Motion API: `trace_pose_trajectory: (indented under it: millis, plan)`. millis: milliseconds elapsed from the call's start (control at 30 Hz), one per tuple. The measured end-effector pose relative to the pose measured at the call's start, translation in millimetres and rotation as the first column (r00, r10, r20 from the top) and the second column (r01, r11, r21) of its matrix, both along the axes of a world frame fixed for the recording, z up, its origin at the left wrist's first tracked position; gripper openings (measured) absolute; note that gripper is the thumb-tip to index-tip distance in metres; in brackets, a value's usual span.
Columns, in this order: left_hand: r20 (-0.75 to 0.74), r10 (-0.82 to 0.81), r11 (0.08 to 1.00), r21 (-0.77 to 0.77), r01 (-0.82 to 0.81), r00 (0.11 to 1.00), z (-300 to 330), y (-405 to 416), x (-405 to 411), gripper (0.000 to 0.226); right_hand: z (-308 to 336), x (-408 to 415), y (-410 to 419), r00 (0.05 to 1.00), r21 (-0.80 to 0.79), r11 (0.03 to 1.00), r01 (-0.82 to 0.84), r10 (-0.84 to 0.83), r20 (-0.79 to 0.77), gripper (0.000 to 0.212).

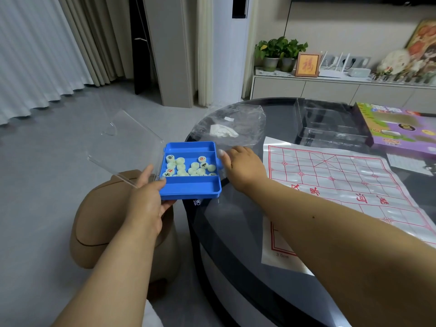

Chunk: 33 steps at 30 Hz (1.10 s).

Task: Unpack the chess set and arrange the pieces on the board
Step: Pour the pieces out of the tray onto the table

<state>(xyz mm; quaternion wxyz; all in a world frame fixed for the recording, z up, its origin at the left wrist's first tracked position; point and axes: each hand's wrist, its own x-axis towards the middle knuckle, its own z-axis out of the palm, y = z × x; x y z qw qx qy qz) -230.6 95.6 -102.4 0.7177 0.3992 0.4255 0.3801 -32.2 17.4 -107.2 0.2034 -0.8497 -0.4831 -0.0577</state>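
Head view | dark glass table point(236, 232) (grey floor) | hands: left point(146, 201) grips blue case point(191, 187); right point(240, 166) pinches its edge

Round, dark glass-topped table point(236, 220), seen from its left edge. Directly on the glass: a white plastic board sheet point(330, 180) printed with a red grid and red characters, spread flat; a crumpled clear plastic bag point(236, 123) at the far left rim, with a white scrap inside; a clear moulded plastic tray point(330, 123) beyond the sheet; a purple-and-green cardboard game box point(398, 128) just beside that tray, at the right.
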Motion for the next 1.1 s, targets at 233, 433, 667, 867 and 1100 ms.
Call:
trace_pose_trajectory:
  millis: [233, 433, 667, 867, 1100]
  plan:
    - [-0.009, -0.01, 1.0, 0.001, 0.01, 1.0, -1.2, 1.6, 1.3, 0.05, 20.8, 9.5, 4.0, 0.479, 0.364, 0.818, 0.446, 0.125, -0.869, 0.074]
    - [-0.013, -0.009, 1.0, 0.001, 0.009, 1.0, 0.2, 0.4, 3.0, 0.05, 22.4, 10.7, 5.5, 0.372, 0.393, 0.77, 0.502, 0.218, -0.902, 0.075]
    - [-0.026, -0.013, 1.0, 0.017, 0.014, 1.0, 0.2, -0.9, 2.3, 0.051, 19.9, 3.7, -1.6, 0.602, 0.33, 0.915, 0.23, 0.133, -0.787, 0.072]
    - [-0.034, 0.0, 1.0, 0.015, 0.001, 0.999, 0.1, -0.3, 2.7, 0.052, 9.1, -2.7, -12.7, 0.985, -0.095, 0.984, -0.151, 0.141, -0.104, 0.061]
    - [-0.041, 0.011, 1.0, 0.02, -0.01, 0.999, 0.9, 0.2, 1.1, 0.051, 3.2, 3.5, -9.6, 0.989, -0.085, 0.99, -0.113, 0.104, -0.106, 0.057]
